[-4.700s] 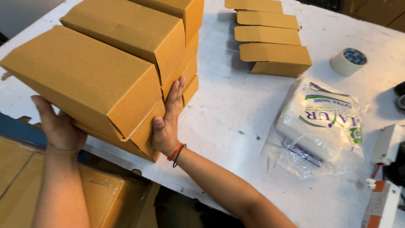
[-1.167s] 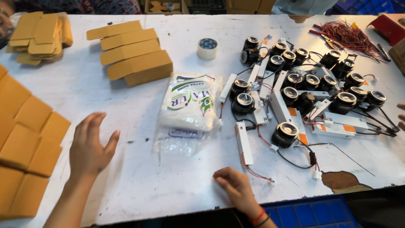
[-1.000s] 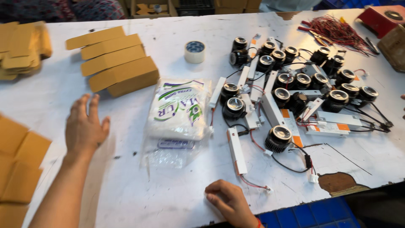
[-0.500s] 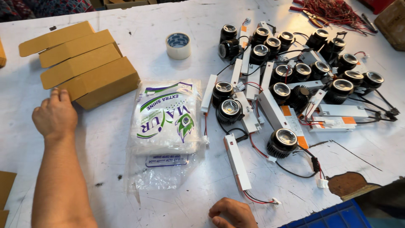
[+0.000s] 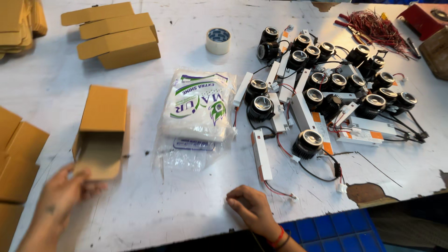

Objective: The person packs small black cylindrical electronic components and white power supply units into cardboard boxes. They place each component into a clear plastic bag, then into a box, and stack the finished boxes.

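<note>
My left hand (image 5: 65, 193), blurred, fingers loosely curled, gripped the open end flap of a small brown cardboard box (image 5: 100, 130) that lay flat on the scuffed white worktop (image 5: 186, 205), just ahead of that hand. My right hand (image 5: 252, 210) rested on the worktop's near edge, fingers bent under, holding nothing. Between them, further out, lay a crinkled clear plastic bag of white packets (image 5: 198, 112); beyond my right hand lay round black lamp heads with white oblong drivers (image 5: 308, 142).

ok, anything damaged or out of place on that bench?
The white tabletop is chipped: a brown patch near the front right edge where the coating has come off, another at the far edge. The black lamp units and white drivers lie tangled in their wires, unsorted. Nothing spilled.
</note>
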